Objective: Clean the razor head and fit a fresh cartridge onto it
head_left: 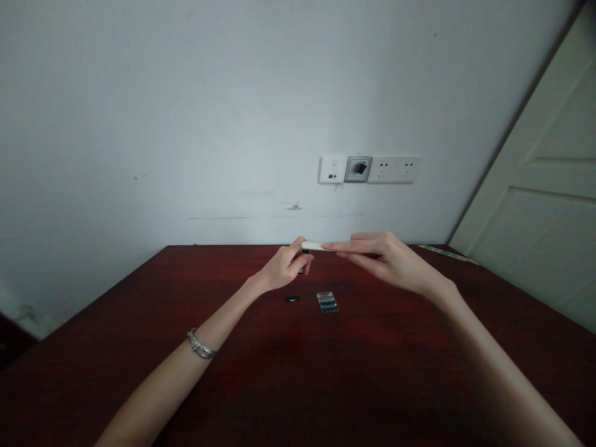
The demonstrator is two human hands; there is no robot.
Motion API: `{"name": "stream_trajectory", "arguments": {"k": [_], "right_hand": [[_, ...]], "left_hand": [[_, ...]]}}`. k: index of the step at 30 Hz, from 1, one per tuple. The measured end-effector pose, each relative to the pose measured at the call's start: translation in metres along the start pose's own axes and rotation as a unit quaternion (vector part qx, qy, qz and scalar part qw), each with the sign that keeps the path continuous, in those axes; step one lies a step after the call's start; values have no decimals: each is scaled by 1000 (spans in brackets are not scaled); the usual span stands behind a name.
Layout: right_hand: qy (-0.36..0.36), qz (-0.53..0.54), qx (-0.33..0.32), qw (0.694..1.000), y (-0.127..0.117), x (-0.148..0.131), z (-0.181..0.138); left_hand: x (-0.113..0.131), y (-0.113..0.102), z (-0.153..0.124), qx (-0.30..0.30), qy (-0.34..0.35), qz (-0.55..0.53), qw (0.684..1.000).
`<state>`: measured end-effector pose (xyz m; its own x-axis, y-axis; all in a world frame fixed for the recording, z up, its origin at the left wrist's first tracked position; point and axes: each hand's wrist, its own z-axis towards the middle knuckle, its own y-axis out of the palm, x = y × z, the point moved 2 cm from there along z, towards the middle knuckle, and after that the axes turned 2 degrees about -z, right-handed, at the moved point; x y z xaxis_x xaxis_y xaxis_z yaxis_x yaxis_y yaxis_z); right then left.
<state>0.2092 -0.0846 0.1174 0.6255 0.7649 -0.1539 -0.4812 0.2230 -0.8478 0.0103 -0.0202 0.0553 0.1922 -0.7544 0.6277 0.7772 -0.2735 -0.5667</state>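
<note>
A thin white object (313, 246), seen edge-on, is held level above the table between my two hands. My left hand (284, 268) grips its left end with fingers and thumb. At the right end, the fingertips of my right hand (391, 259) pinch it, the fingers fairly straight. Something small and dark shows under my left fingers; I cannot make out what it is. On the table below lies a clear pack (328, 302) with green battery-like cylinders in it. Left of the pack is a small black piece (292, 299).
The dark red wooden table (298, 385) meets a white wall at its back edge. Wall sockets (391, 169) and a grey-framed plate (358, 169) sit above it. A long thin strip (447, 254) lies at the back right, near a pale door (549, 205).
</note>
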Motion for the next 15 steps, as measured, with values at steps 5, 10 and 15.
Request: {"name": "stream_trajectory", "arguments": {"k": [5, 10, 15], "right_hand": [[17, 56, -1, 998, -13, 7, -6], [32, 55, 26, 998, -13, 8, -6], [-2, -15, 33, 999, -2, 4, -2]], "left_hand": [[3, 1, -2, -3, 1, -63, 998], [-4, -3, -4, 15, 1, -21, 1000], [-6, -3, -2, 11, -1, 37, 999]]}}
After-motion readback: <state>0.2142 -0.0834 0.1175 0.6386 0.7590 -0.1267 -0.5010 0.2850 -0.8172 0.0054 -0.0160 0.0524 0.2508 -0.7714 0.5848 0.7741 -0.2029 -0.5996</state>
